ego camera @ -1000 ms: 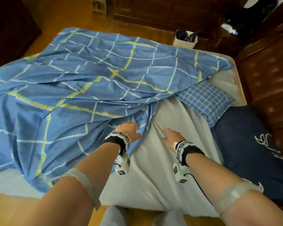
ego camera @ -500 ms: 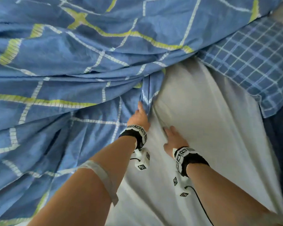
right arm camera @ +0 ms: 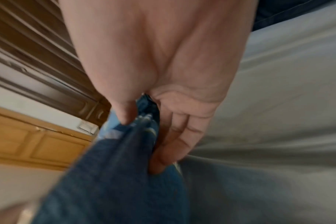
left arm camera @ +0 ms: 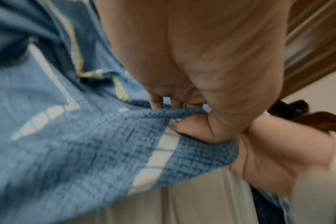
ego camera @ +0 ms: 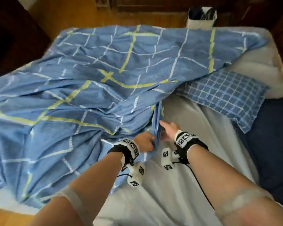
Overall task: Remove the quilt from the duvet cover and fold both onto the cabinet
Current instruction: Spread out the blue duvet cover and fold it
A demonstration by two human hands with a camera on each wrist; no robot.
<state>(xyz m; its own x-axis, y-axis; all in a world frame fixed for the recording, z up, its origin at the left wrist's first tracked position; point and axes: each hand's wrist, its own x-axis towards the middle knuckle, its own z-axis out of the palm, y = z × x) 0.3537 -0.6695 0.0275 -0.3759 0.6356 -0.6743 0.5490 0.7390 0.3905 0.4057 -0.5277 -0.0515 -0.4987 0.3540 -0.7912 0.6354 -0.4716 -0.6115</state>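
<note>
A blue duvet cover (ego camera: 91, 88) with white and yellow grid lines lies rumpled over the left and middle of the bed. Its near edge is bunched into a ridge at the centre. My left hand (ego camera: 145, 141) grips that edge, thumb and fingers curled round the cloth (left arm camera: 113, 148). My right hand (ego camera: 166, 130) pinches the same bunched edge (right arm camera: 125, 159) just to the right, thumb on one side and fingers on the other. The quilt inside is hidden by the cover.
A pale grey sheet (ego camera: 186, 185) covers the near right of the bed. A blue checked pillow (ego camera: 225, 97) and a dark navy cloth (ego camera: 274, 144) lie at the right. Dark wooden furniture (ego camera: 10, 38) stands around the bed, and a white bin (ego camera: 201, 18) beyond.
The view pulled back from the bed. My right hand left the grey sheet and took hold of the cover's edge. My left hand curled round the same edge.
</note>
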